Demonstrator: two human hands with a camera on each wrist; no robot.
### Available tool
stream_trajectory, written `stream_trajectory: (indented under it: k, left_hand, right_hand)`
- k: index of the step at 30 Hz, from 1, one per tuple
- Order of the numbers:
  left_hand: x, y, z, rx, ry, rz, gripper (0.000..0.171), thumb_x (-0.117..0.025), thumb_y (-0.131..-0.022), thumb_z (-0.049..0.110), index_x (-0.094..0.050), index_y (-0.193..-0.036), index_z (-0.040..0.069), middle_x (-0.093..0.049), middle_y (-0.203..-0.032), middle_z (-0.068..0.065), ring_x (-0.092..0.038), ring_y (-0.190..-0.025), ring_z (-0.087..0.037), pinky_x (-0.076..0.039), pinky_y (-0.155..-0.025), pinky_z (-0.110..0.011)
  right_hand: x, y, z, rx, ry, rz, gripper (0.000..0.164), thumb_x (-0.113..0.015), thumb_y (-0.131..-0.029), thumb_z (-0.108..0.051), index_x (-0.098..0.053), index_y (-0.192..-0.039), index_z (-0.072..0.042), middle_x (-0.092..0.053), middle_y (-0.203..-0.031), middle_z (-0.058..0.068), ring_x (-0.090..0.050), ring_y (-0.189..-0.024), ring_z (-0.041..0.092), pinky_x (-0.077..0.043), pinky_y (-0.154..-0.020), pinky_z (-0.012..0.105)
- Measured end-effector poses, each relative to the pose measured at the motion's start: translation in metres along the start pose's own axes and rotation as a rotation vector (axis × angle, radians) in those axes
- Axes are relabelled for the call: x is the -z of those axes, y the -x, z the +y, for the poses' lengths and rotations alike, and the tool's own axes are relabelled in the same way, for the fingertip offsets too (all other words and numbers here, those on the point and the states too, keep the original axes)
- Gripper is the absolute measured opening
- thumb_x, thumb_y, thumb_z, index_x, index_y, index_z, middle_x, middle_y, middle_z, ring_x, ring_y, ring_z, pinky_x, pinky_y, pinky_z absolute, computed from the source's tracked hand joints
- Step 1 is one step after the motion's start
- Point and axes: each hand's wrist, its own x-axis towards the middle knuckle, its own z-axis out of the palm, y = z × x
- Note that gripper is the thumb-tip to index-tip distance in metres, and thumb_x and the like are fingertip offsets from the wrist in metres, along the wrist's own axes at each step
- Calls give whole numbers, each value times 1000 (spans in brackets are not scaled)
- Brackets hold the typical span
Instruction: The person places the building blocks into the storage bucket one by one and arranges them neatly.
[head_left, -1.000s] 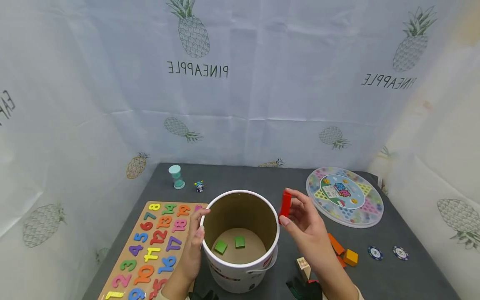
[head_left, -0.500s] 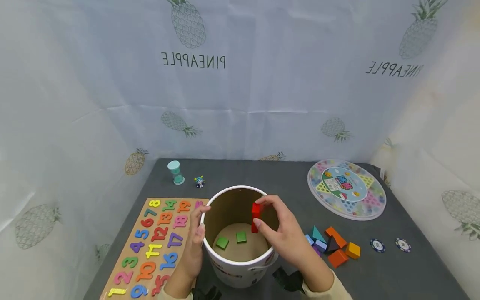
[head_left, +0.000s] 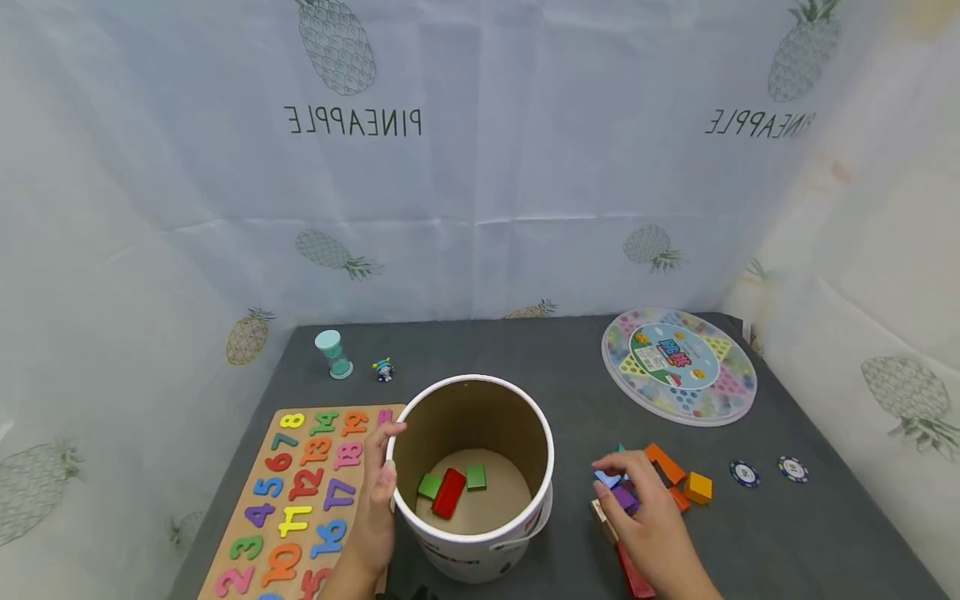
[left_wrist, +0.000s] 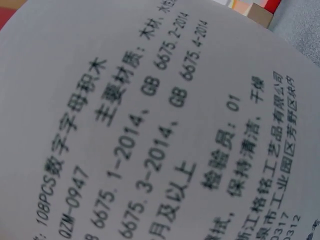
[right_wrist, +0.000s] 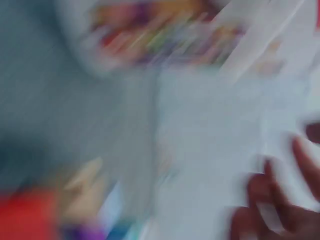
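My left hand [head_left: 375,504] grips the left rim of a white bucket [head_left: 474,563], fingers over the edge. The bucket's printed side [left_wrist: 165,125] fills the left wrist view. On its floor lie a red block [head_left: 448,493] and two green blocks [head_left: 476,477], the red one between them. My right hand [head_left: 648,517] is over the block pile right of the bucket, fingers apart and slightly bent, nearest a light blue block [head_left: 606,478] and a purple block [head_left: 624,497]. It partly hides a red block [head_left: 634,575] and a plain wooden block [head_left: 602,518]. The right wrist view is blurred.
Orange blocks [head_left: 664,463] and a yellow block [head_left: 698,487] lie beyond the right hand, with two poker chips [head_left: 745,473] farther right. A number board [head_left: 243,500] lies at left. Behind stand an hourglass [head_left: 334,354], a small figurine [head_left: 383,370] and a round game board [head_left: 678,367].
My right hand carried the red block over the bucket and let it go inside, then moved right to the block pile. My left hand stays on the rim.
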Motion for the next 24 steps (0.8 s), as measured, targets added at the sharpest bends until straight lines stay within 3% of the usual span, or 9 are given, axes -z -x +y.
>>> stream_trajectory:
  k: [3, 5, 7, 12, 18, 22, 24]
  left_hand:
    - [-1, 0, 1, 4, 0, 10, 46, -26, -96, 26, -27, -140, 12, -30, -141, -4, -30, -127, -26, -27, -99, -58]
    - [0, 1, 1, 5, 3, 13, 46, -25, -96, 26, -27, -139, 12, -31, -141, -4, -30, -127, -26, -28, -100, -54]
    - [0, 0, 1, 7, 1, 14, 45, -25, -97, 27, -28, -140, 12, -31, -141, -4, -30, -127, -25, -31, -100, -49]
    - [2, 0, 2, -20, 10, 15, 45, -25, -97, 25, -27, -140, 11, -30, -143, -4, -30, -128, -26, -34, -101, -43]
    - [1, -1, 1, -15, 17, 13, 46, -27, -96, 24, -27, -140, 13, -30, -142, -2, -29, -128, -26, -31, -100, -54]
    - [0, -2, -1, -14, 10, 0, 46, -29, -95, 24, -27, -140, 14, -30, -142, -2, -28, -129, -26, -32, -99, -58]
    - [0, -2, -1, -20, 0, 0, 47, -29, -95, 24, -27, -141, 14, -30, -143, -2, -28, -129, -25, -34, -99, -56]
  right_hand:
    - [8, 15, 36, -296, 232, -249, 39, -77, -79, -34, -62, -112, -23, -53, -104, 0, -52, -90, 17, -50, -82, 41]
    - [8, 24, 55, -386, 329, -363, 51, -81, -70, -42, -63, -114, -24, -53, -103, 3, -52, -89, 20, -50, -80, 48]
    - [5, 33, 68, -425, 355, -402, 54, -84, -65, -43, -64, -112, -24, -52, -101, 4, -51, -86, 19, -50, -77, 46]
    - [-5, 37, 73, -424, 354, -384, 45, -86, -65, -34, -67, -104, -21, -46, -91, 1, -46, -74, 15, -43, -65, 33]
    - [-5, 30, 65, -406, 426, -358, 45, -86, -67, -24, -67, -107, -18, -47, -89, 3, -46, -68, 16, -42, -60, 32]
    - [5, 25, 54, -415, 441, -235, 43, -82, -70, -15, -67, -110, -14, -47, -92, 8, -46, -69, 19, -44, -59, 32]
    - [11, 21, 43, -377, 414, -116, 41, -80, -72, -12, -67, -110, -13, -47, -94, 8, -47, -70, 20, -45, -59, 31]
